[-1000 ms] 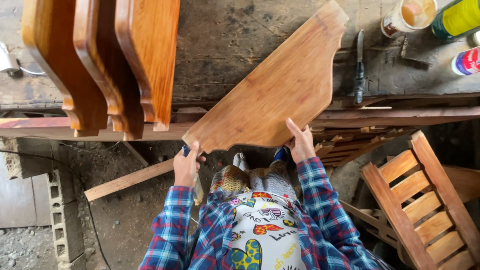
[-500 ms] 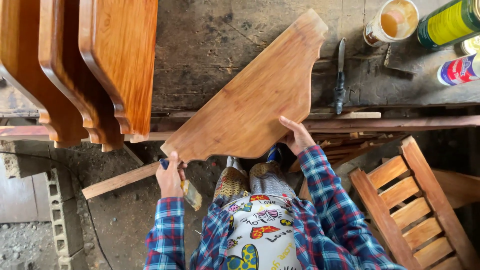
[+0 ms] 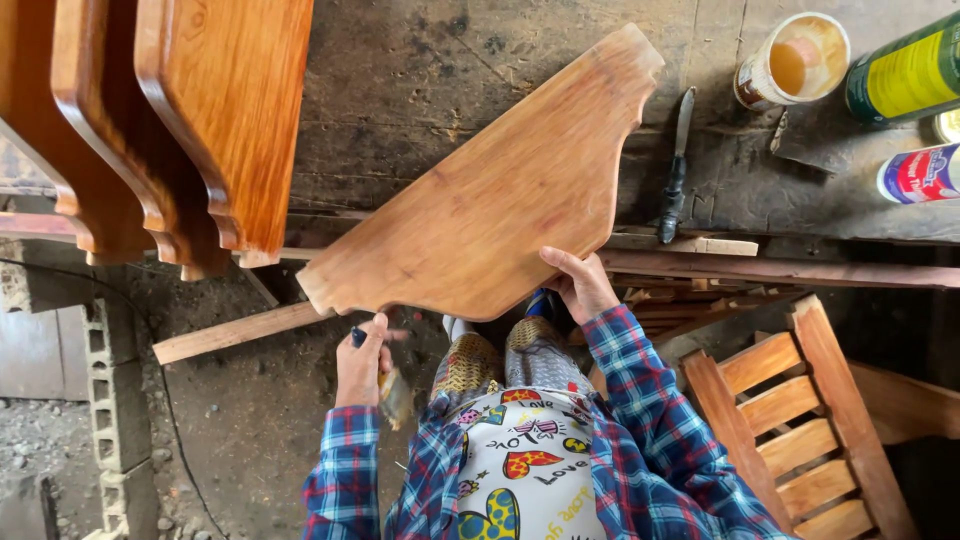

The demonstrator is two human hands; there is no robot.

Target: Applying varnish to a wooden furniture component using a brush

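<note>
Wooden workbench [image 3: 450,60] is spanning the head view above a dirt floor [image 3: 250,430]. I'm seeing my right hand [image 3: 580,285] clamping the curved board's [image 3: 490,190] near edge; my left hand [image 3: 362,360], now off it, is gripping a brush [image 3: 392,395].

A large flat wooden panel with a curved, notched edge [image 3: 490,190] lies tilted across a dark, scuffed workbench [image 3: 420,70]. The right hand [image 3: 582,285] grips its lower edge, while the left hand [image 3: 362,362] is closed around a small brush with a blue handle [image 3: 385,385] just below the panel. Three glossy reddish-brown wooden boards [image 3: 170,120] overhang the bench at the left. A dark-handled knife [image 3: 675,170], an open tin can [image 3: 795,60] and a green bottle [image 3: 905,70] lie at the right, above a slatted wooden chair [image 3: 800,410].
</note>
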